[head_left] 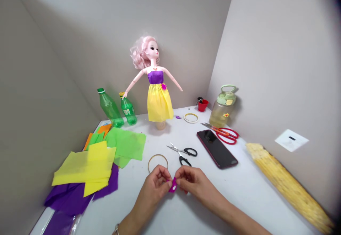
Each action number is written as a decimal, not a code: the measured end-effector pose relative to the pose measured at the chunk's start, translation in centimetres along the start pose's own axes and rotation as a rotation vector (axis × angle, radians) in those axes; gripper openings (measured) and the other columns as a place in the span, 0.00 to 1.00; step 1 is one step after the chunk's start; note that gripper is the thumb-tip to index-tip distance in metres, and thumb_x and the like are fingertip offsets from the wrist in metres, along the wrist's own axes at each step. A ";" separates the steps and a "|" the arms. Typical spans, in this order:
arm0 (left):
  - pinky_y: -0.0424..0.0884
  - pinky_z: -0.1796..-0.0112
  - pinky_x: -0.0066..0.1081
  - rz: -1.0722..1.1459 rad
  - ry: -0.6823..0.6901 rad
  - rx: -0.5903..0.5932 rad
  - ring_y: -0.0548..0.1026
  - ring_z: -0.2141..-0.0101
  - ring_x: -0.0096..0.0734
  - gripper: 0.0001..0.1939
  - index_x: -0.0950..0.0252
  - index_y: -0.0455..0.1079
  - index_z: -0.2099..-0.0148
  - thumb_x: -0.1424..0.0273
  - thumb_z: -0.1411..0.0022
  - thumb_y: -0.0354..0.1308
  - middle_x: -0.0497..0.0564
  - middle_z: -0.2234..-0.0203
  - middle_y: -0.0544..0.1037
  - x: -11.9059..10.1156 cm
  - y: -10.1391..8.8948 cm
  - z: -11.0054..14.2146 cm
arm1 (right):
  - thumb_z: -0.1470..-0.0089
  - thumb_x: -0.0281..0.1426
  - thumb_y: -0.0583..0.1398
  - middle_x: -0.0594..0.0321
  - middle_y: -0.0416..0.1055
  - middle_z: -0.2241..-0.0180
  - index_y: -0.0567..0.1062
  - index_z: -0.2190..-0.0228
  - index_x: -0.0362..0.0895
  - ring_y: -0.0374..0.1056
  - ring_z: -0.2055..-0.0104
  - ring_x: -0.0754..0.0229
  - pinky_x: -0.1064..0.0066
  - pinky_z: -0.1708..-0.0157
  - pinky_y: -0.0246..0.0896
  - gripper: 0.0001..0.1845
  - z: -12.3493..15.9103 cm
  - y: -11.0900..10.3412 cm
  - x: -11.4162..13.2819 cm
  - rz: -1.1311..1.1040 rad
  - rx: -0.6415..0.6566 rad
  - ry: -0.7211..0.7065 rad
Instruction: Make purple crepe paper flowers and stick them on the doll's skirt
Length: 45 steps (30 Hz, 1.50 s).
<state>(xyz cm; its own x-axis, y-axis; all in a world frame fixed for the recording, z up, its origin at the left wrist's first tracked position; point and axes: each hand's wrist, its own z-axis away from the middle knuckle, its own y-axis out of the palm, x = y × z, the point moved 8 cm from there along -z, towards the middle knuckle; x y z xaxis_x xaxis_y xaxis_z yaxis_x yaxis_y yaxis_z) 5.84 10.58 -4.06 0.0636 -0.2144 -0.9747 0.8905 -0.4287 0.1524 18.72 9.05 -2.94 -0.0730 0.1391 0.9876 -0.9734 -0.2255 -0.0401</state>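
Between my two hands is a small magenta piece with a whitish patch on it; its exact kind is too small to make out. My left hand pinches it from the left, thumb against fingertips. From the other side, the fingertips of my right hand close on it at its upper right edge. Just beyond my left hand lies a thin gold bangle, partly covered by the fingers. Black-handled scissors rest on the white table past my right hand, their blades apart.
A pink-haired doll in a purple and yellow dress stands at the back. Coloured cloth pieces and green bottles are on the left. To the right are a phone, red scissors, a water bottle and a long yellow object.
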 end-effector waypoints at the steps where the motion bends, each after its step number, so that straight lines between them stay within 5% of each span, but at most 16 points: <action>1: 0.62 0.67 0.25 -0.002 0.001 0.002 0.66 0.70 0.25 0.12 0.65 0.64 0.65 0.67 0.44 0.64 0.45 0.72 0.67 0.0 0.0 0.0 | 0.51 0.27 0.59 0.67 0.66 0.79 0.74 0.72 0.39 0.59 0.76 0.66 0.74 0.73 0.52 0.04 0.0 0.1 0.1 0.006 0.006 0.002; 19: 0.62 0.66 0.25 0.033 0.001 -0.032 0.67 0.69 0.26 0.13 0.65 0.66 0.65 0.64 0.45 0.66 0.46 0.72 0.68 -0.6 0.0 0.2 | 0.50 0.25 0.57 0.67 0.67 0.78 0.75 0.71 0.40 0.60 0.76 0.66 0.74 0.74 0.53 0.06 0.3 0.0 0.3 0.082 -0.003 -0.012; 25: 0.61 0.67 0.25 0.121 -0.033 -0.131 0.66 0.71 0.25 0.13 0.64 0.66 0.65 0.65 0.46 0.66 0.45 0.73 0.68 -0.2 -0.7 0.2 | 0.49 0.23 0.58 0.64 0.70 0.69 0.75 0.69 0.43 0.65 0.70 0.64 0.73 0.67 0.60 0.07 0.9 -0.3 2.2 0.351 -0.095 -0.202; 33: 0.63 0.63 0.26 0.162 -0.052 -0.071 0.67 0.68 0.27 0.12 0.64 0.66 0.64 0.65 0.44 0.65 0.46 0.71 0.69 -0.4 -0.1 0.6 | 0.41 0.23 0.56 0.62 0.69 0.65 0.74 0.63 0.46 0.67 0.67 0.63 0.73 0.65 0.62 0.08 2.1 0.7 3.3 0.568 -0.076 -0.460; 45: 0.64 0.64 0.26 0.202 -0.084 -0.056 0.67 0.69 0.26 0.11 0.64 0.66 0.64 0.66 0.44 0.65 0.46 0.71 0.69 -0.5 0.2 0.8 | 0.39 0.24 0.55 0.61 0.69 0.67 0.71 0.66 0.45 0.66 0.69 0.64 0.74 0.67 0.61 0.07 2.3 0.7 3.5 0.638 -0.116 -0.490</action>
<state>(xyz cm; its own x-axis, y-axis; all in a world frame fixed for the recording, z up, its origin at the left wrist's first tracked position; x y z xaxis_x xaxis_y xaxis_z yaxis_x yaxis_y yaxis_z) 5.66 9.93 -3.39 0.2077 -0.3639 -0.9080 0.8874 -0.3204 0.3314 18.30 7.19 0.85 -0.5439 -0.4267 0.7225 -0.7948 -0.0141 -0.6067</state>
